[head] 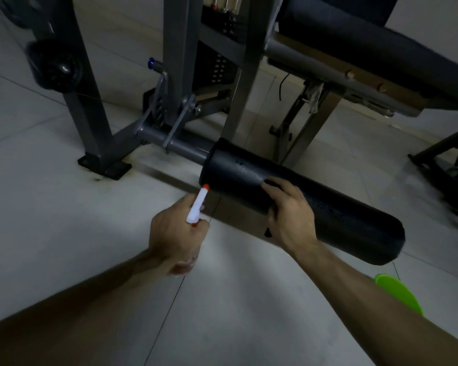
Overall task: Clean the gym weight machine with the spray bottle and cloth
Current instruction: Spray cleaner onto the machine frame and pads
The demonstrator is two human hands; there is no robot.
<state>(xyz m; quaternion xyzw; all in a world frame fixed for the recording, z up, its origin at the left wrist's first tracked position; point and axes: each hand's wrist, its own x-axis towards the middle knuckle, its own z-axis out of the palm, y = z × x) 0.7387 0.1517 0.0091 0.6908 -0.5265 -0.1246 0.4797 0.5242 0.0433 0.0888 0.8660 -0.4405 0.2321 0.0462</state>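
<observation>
The weight machine's black foam roller (328,207) juts out low from a grey steel bar (180,145) on the frame. My left hand (175,233) grips a spray bottle (197,207) with a white head and orange nozzle. The nozzle points at the roller's left end, almost touching it. My right hand (288,212) lies over the top of the roller, fingers curved on a dark cloth (267,232). Only a small corner of the cloth shows below the palm. A damp, speckled patch (245,169) marks the roller just beyond my fingers.
Grey frame uprights (177,62) and the weight stack (217,67) stand behind the roller. A padded black bench (381,48) runs at the upper right. A green object (397,294) lies on the tiled floor (64,207) by my right forearm. Dark equipment (450,165) sits at the right edge.
</observation>
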